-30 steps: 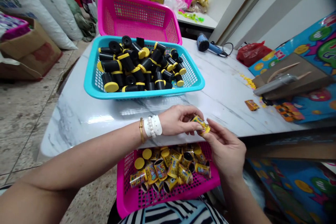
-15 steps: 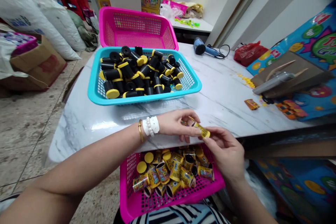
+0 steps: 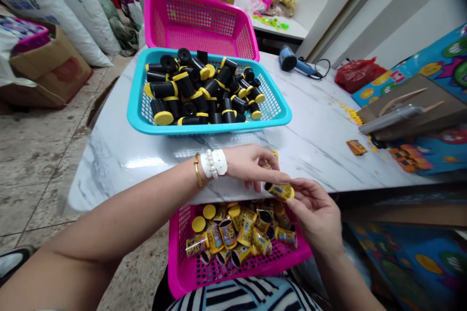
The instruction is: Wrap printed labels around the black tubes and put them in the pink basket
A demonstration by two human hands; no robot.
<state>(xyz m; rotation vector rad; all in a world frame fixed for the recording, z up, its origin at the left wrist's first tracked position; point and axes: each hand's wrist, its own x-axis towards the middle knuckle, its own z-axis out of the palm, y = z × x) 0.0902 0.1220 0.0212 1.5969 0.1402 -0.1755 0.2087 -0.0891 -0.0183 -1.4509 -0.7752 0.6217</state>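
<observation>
My left hand [image 3: 251, 165] and my right hand [image 3: 315, 209] meet at the near edge of the marble table [image 3: 314, 141]. Both pinch one small canister with a yellow printed label [image 3: 279, 190], held on its side between the fingertips. Just below it, on my lap, a pink basket [image 3: 204, 277] holds several labelled canisters and loose yellow caps. Beyond my hands a turquoise basket [image 3: 277, 119] is heaped with several plain black canisters with yellow caps.
An empty pink basket [image 3: 199, 22] leans behind the turquoise one. A blue heat gun [image 3: 292, 62], a red bag [image 3: 355, 74], a brown board with a flat tool [image 3: 408, 109] and loose orange labels [image 3: 355, 146] lie at the right. Sacks and cartons stand on the floor left.
The canister has turned onto its side and come down toward the table edge, both hands still on it. The camera has shifted slightly.
</observation>
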